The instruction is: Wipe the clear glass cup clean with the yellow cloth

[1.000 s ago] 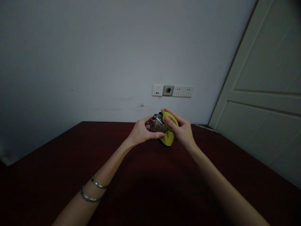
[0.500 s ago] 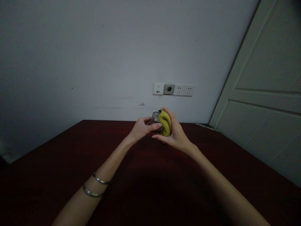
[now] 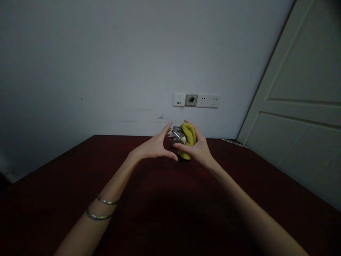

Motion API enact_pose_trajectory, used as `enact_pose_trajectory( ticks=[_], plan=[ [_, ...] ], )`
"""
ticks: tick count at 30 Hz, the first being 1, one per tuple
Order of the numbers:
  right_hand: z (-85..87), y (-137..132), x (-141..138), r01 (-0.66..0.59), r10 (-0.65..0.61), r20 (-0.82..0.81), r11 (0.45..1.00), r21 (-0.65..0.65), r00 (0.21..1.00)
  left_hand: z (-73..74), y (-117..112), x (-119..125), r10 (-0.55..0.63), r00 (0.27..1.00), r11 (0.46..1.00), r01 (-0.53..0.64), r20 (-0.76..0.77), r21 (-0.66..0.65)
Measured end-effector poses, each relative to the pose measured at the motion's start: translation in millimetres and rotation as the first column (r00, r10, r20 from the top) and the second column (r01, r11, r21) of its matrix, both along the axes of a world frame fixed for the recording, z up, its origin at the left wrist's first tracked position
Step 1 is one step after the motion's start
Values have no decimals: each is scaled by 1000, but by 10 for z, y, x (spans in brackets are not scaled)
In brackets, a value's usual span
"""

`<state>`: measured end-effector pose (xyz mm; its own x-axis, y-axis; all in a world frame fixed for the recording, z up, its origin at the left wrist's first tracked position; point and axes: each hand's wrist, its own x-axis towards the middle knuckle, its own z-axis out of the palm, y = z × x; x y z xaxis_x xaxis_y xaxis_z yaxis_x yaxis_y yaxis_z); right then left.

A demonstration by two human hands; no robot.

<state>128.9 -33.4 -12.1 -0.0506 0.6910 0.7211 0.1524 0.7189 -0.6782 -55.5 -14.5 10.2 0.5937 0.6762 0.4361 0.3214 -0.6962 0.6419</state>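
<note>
My right hand (image 3: 198,147) is wrapped round a folded yellow cloth (image 3: 189,133) and a shiny, smoky see-through glass (image 3: 178,136). The cloth covers the glass's right side, and my right thumb presses near its lower front. To the left of the glass, my left hand (image 3: 157,144) is open, thumb and fingers spread in a C shape around that end, apparently not gripping it. Both hands are held above the dark red table (image 3: 165,199). The far side of the glass is hidden.
Behind the table rises a pale wall (image 3: 119,64) with a row of sockets and switch plates (image 3: 197,100). A white panelled door (image 3: 301,106) stands on the right. A thin flat strip (image 3: 234,143) lies at the table's back right edge.
My left hand has let go of the glass and opened, shifting slightly left. My right hand's thumb has moved up onto the glass, and the cloth and glass have turned a little.
</note>
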Motion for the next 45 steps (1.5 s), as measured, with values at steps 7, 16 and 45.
enact_pose_trajectory(
  ticks=[7,16,45],
  plan=[
    [34,-34,-72,-125,104,-126,976,-177,987,-45,44,46,-52,997,995,47,52,92],
    [41,-118,-36,-63,62,-28,996,-69,998,-50,-20,82,54,994,980,-72,98,183],
    [19,-165,-59,208,-406,327,840,501,853,-177,-52,243,135,984,984,-147,121,98]
  ],
)
